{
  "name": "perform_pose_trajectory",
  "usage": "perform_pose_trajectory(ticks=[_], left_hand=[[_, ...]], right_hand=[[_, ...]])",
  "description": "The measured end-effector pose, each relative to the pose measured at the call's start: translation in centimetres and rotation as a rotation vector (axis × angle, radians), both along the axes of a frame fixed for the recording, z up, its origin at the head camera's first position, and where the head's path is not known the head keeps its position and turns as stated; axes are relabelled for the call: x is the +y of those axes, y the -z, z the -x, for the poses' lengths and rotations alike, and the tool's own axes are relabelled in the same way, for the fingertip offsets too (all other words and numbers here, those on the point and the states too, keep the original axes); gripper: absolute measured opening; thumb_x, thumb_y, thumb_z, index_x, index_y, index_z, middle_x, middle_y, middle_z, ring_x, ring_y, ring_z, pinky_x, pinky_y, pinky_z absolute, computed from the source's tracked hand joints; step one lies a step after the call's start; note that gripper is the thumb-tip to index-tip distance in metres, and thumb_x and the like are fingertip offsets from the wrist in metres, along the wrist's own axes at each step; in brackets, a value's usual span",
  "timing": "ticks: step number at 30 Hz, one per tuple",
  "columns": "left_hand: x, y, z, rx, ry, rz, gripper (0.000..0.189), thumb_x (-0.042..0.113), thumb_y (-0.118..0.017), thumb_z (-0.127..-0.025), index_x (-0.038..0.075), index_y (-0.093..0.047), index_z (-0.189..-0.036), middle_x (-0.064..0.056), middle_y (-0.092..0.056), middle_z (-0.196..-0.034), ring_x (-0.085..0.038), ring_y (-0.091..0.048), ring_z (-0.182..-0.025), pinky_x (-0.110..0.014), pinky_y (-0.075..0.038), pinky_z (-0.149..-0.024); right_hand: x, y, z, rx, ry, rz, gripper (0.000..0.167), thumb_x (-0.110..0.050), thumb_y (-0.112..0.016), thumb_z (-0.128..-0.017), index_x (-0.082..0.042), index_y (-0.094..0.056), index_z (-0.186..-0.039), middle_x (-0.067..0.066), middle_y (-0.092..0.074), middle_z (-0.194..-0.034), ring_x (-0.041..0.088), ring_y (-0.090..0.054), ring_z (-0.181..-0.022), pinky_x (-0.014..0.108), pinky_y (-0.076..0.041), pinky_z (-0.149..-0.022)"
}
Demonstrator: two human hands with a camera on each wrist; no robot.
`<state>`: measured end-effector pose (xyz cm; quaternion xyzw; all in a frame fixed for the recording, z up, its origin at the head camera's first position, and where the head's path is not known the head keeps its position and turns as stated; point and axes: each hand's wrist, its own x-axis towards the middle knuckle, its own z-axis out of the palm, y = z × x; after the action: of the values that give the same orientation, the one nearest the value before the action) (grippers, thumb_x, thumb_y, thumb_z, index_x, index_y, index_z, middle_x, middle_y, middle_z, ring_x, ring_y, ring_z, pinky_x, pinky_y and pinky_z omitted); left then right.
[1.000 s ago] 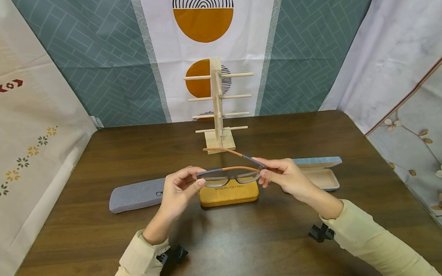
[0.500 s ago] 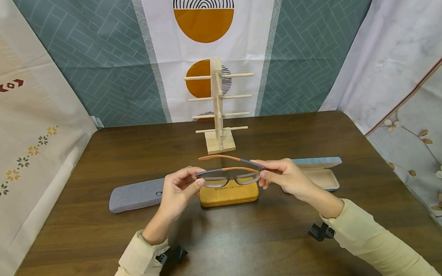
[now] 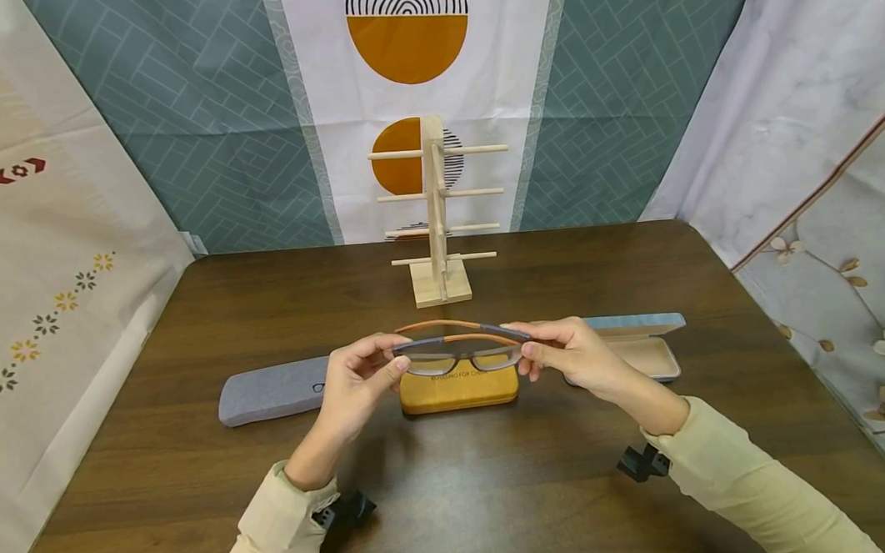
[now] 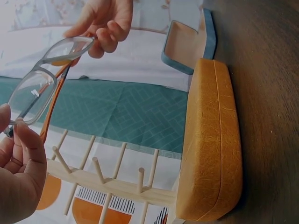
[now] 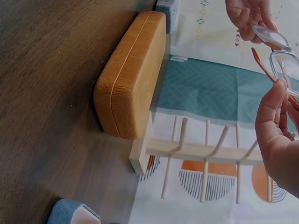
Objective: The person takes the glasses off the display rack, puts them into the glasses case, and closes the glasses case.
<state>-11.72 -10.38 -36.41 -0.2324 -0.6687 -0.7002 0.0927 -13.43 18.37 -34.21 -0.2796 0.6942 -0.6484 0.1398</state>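
Observation:
A pair of eyeglasses (image 3: 458, 358) with a grey-blue front and orange-tipped temples is held up over a mustard-yellow glasses case (image 3: 459, 391). My left hand (image 3: 361, 377) pinches the frame's left end between thumb and fingers. On the other side my right hand (image 3: 570, 355) pinches the right end near the hinge. Both temples lie folded or nearly folded across behind the lenses. In the left wrist view the lenses (image 4: 32, 95) hang clear of the closed yellow case (image 4: 212, 140).
A grey-blue glasses case (image 3: 272, 391) lies closed at the left. To the right an open light-blue case (image 3: 645, 358) shows its beige lining. Behind the hands a wooden eyeglass stand (image 3: 436, 210) with several rods rises near the table's back edge.
The right temple has swung inward and down toward the frame, from sticking out over the stand's base to lying just behind the other temple. Both hands have stayed in place.

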Motion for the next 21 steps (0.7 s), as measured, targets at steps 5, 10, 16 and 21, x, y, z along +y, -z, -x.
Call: perform_pose_trajectory(ticks=[5, 10, 16, 21], left_hand=[[0.05, -0.14, -0.05, -0.019, -0.016, -0.003, 0.016, -0.010, -0.062, -0.079, -0.015, -0.060, -0.094, -0.004, -0.050, -0.068, -0.017, -0.049, -0.052, -0.026, -0.047, -0.047], [0.14, -0.19, -0.03, 0.005, -0.025, -0.035, 0.016, -0.012, -0.063, -0.078, -0.016, -0.061, -0.094, 0.000, -0.050, -0.070, -0.008, -0.050, -0.057, -0.020, -0.046, -0.050], [0.06, -0.12, 0.01, 0.052, -0.036, -0.061, 0.017, -0.015, -0.063, -0.075, -0.016, -0.063, -0.092, -0.005, -0.049, -0.081, -0.011, -0.047, -0.071, -0.016, -0.044, -0.058], [0.00, -0.03, 0.03, 0.041, -0.035, -0.062, 0.018, -0.016, -0.064, -0.074, -0.017, -0.062, -0.092, -0.011, -0.050, -0.097, -0.013, -0.050, -0.083, -0.018, -0.049, -0.064]], right_hand=[[0.02, 0.04, 0.08, 0.032, -0.004, -0.009, 0.041, -0.007, -0.056, -0.090, 0.018, -0.046, -0.121, 0.015, -0.063, -0.081, 0.014, -0.058, -0.063, 0.026, -0.051, -0.058], [-0.05, 0.11, 0.09, 0.060, -0.002, 0.001, 0.039, -0.006, -0.055, -0.090, 0.018, -0.047, -0.120, 0.020, -0.060, -0.088, 0.012, -0.058, -0.065, 0.024, -0.049, -0.056], [-0.10, 0.18, 0.07, 0.060, -0.001, 0.011, 0.038, -0.006, -0.055, -0.090, 0.019, -0.048, -0.118, 0.009, -0.062, -0.091, 0.012, -0.058, -0.068, 0.023, -0.049, -0.056], [-0.09, 0.17, -0.01, 0.061, -0.001, 0.011, 0.038, -0.006, -0.055, -0.090, 0.020, -0.048, -0.117, 0.004, -0.063, -0.090, 0.011, -0.059, -0.069, 0.022, -0.049, -0.057]])
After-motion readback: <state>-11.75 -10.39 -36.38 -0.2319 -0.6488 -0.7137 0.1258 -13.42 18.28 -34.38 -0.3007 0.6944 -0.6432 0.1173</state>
